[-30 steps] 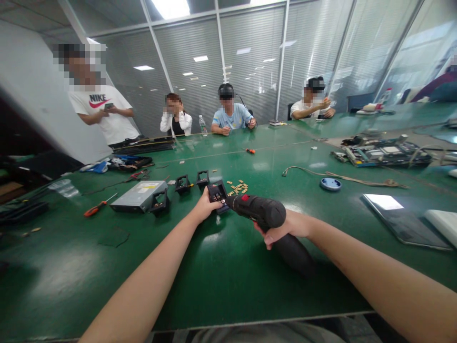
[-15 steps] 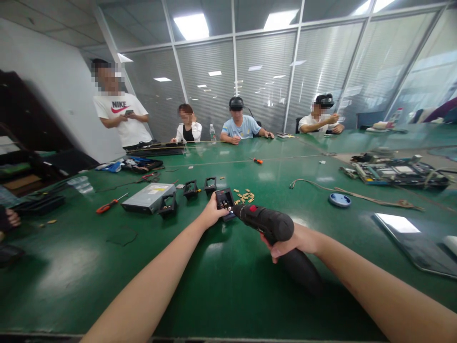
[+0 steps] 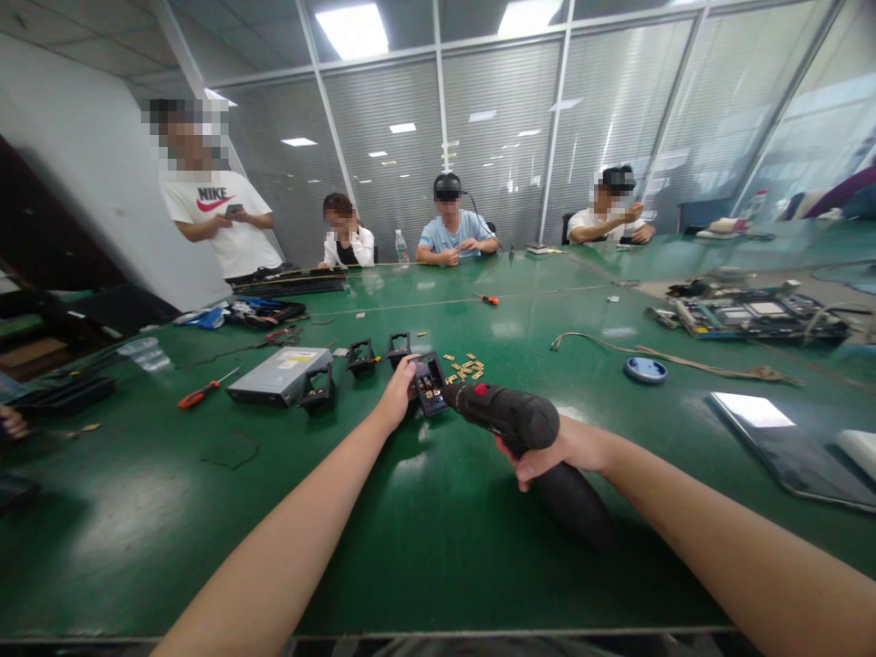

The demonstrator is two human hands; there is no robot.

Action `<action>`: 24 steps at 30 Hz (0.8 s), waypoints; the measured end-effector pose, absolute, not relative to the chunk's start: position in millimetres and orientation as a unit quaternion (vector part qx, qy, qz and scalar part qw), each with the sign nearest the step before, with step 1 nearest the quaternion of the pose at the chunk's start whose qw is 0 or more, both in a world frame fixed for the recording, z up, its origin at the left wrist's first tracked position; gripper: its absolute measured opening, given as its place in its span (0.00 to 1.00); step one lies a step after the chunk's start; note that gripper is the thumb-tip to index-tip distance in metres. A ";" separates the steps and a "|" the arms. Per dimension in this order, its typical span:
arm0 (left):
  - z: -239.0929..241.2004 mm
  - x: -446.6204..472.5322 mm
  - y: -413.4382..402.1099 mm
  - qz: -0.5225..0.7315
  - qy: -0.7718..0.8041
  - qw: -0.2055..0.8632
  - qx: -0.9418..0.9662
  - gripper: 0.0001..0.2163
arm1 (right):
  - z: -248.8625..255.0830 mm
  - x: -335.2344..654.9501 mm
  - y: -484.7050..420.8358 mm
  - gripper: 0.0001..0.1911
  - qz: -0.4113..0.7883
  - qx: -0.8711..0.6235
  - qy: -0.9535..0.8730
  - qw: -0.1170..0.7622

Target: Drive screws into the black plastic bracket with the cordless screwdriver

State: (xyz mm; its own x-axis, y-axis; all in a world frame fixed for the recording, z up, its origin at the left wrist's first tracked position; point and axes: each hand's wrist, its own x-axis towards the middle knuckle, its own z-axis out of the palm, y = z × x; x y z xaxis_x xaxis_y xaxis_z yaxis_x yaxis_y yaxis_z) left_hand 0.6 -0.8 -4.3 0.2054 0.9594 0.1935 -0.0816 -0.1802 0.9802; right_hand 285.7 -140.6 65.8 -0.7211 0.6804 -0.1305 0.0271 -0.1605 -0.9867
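Observation:
My left hand (image 3: pixel 397 394) is closed around the left side of a small black plastic housing (image 3: pixel 429 374), tilted up from the table, with shiny metal parts inside. In my right hand (image 3: pixel 537 453) is a black cordless screwdriver (image 3: pixel 503 411) with a red switch, its tip pointing left at the housing. Whether the tip touches the metal parts is hard to make out. Just behind the housing lie several small brass plates (image 3: pixel 466 367). Similar black housings (image 3: pixel 317 391) stand to the left.
On the green table (image 3: pixel 424 547) are a silver disc drive (image 3: pixel 277 376), an orange screwdriver (image 3: pixel 205 391), a blue round lid (image 3: pixel 644 370), a tan cable (image 3: pixel 677 354), a tablet-like slab (image 3: pixel 787 447) and circuit boards (image 3: pixel 753 315). Several people are along the far side.
The housing in my left hand has tilted, and its inside faces me more. The screwdriver tip has shifted slightly up and to its right side. The whole view has moved a little.

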 end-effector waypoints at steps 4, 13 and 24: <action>0.5 4.5 -6.7 0.492 0.384 0.526 0.577 0.27 | 64.2 285.5 -139.3 0.21 0.697 -0.293 -0.615 0.222; 7.3 1.0 -10.2 0.470 0.414 0.503 0.596 0.21 | 61.9 287.9 -141.7 0.19 0.707 -0.306 -0.599 0.218; 5.0 14.1 -9.1 0.491 0.487 0.291 0.661 0.04 | 68.1 278.6 -155.3 0.22 0.696 -0.313 -0.622 0.175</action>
